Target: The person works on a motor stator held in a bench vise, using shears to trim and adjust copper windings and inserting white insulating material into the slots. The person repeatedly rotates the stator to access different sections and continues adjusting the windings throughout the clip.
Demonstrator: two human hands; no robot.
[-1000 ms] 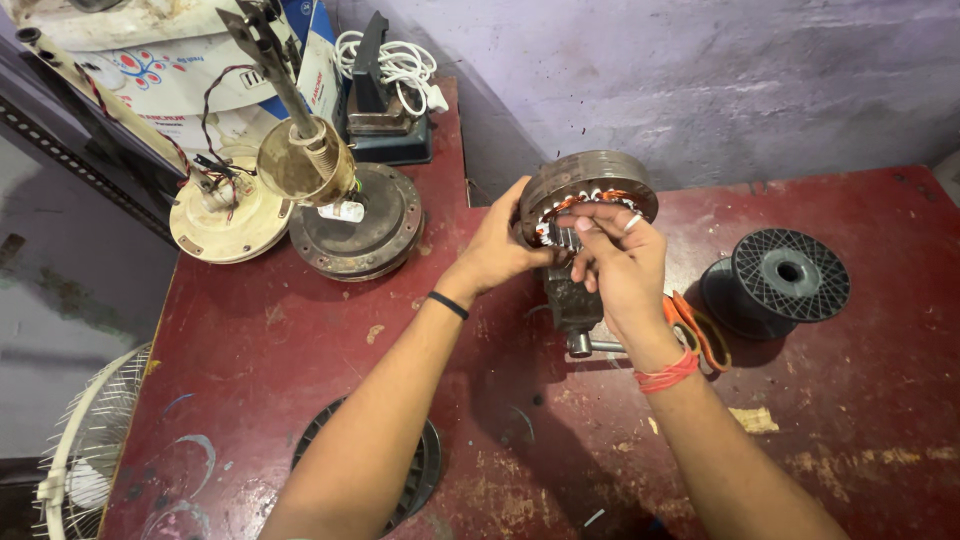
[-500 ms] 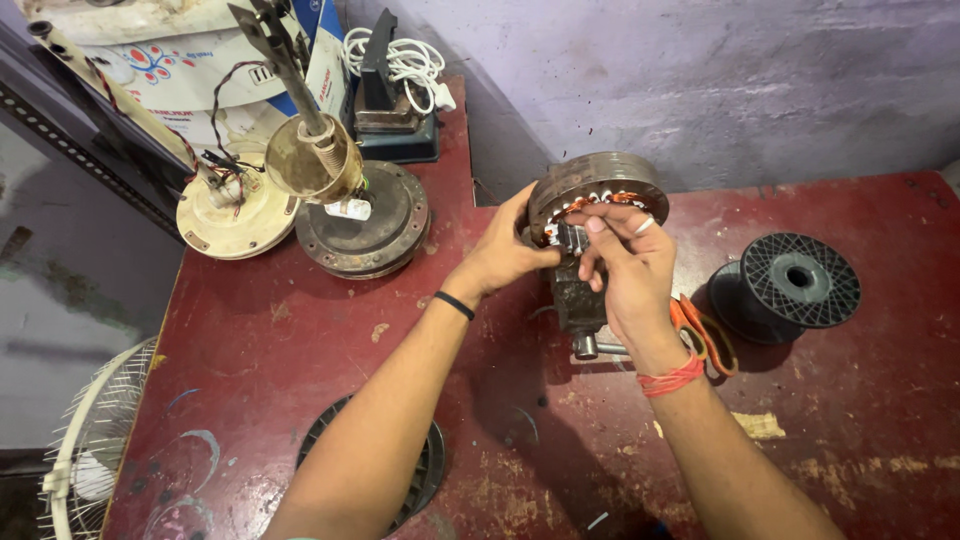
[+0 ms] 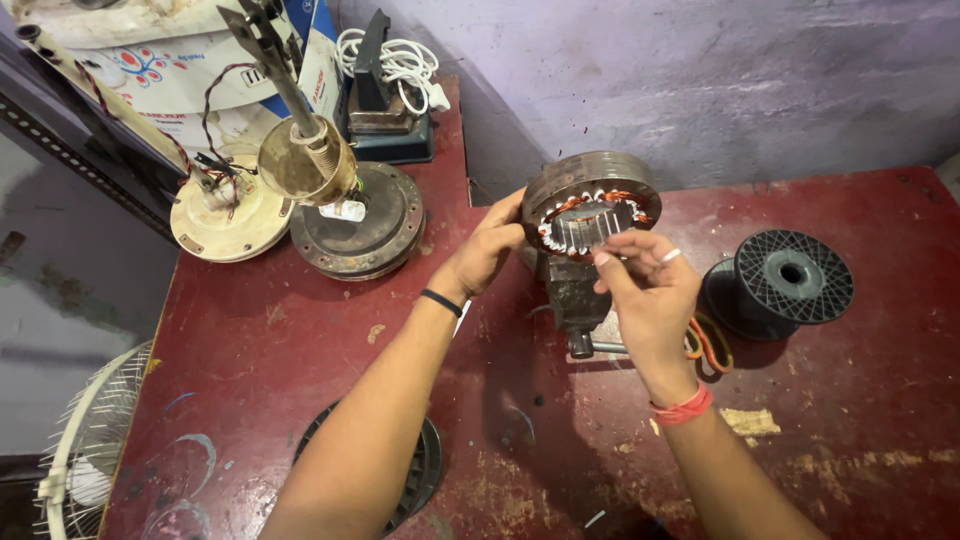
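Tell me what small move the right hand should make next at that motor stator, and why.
Probably bring the right hand a little forward to the slots of the stator. Its fingertips are pinched just in front of the copper windings, seemingly not quite touching them, while the left hand steadies the stator's rim on the small vise.

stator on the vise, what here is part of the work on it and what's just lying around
In hand:
- stator, round with copper windings
- left hand gripping its rim
- right hand, fingers at the windings
- bench vise beneath it

Lying about:
- black spool
- fan motor housing
- cream fan base
- white cable
- wire fan guard
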